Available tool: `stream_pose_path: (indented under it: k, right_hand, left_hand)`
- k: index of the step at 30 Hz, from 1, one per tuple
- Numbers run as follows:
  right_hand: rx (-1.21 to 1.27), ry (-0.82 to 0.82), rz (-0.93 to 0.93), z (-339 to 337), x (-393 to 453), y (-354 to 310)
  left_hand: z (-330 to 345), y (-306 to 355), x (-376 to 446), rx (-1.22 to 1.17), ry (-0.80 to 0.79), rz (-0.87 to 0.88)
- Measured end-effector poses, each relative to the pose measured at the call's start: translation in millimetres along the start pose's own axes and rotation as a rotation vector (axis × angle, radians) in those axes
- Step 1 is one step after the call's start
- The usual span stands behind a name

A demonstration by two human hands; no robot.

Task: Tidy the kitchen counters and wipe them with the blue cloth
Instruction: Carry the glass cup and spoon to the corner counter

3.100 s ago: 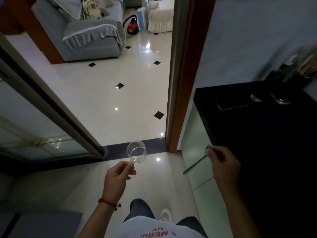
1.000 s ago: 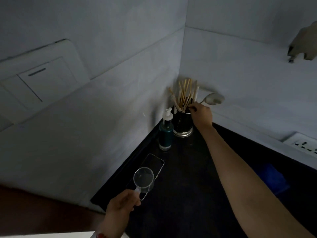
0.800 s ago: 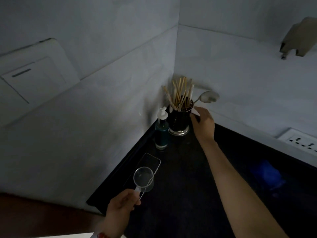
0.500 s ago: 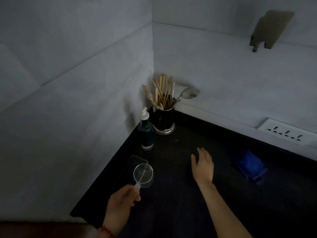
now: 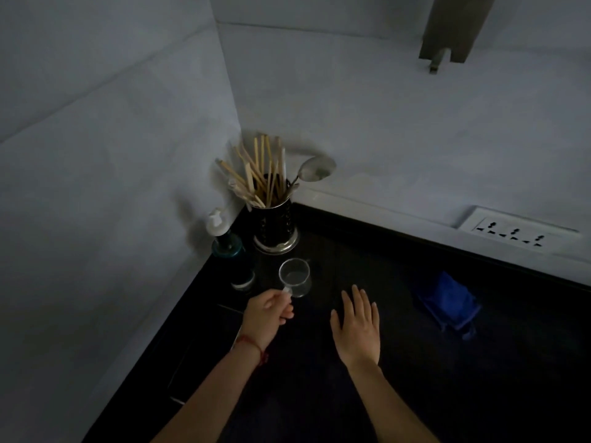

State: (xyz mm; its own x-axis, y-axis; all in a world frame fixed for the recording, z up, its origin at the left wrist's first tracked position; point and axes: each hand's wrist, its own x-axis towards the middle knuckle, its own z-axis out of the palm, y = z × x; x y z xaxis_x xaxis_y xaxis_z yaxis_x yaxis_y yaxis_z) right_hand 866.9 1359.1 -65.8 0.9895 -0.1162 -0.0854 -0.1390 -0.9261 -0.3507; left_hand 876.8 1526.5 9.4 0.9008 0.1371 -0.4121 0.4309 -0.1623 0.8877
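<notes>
Pinching the handle of a small clear glass cup (image 5: pixel 295 277), the left hand (image 5: pixel 267 316) holds it near the black counter (image 5: pixel 415 378). The right hand (image 5: pixel 357 327) hovers flat, fingers straight. A crumpled blue cloth (image 5: pixel 447 302) lies well apart.

Bare forearms; a red string bracelet (image 5: pixel 252 345) circles the left wrist.

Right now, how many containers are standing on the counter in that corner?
3: the utensil holder deepest in the corner, the pump bottle beside it along the left wall, and the clear measuring cup in front, its handle pinched by the left hand. The dim light may hide others.
</notes>
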Motion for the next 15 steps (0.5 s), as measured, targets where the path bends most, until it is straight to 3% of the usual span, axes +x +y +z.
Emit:
stream_pose_path:
  k: [15]
  right_hand:
    - [-0.124,0.009,0.042,11,6,3]
  left_hand:
    - [81,20,131,-0.044,-0.005,-0.033]
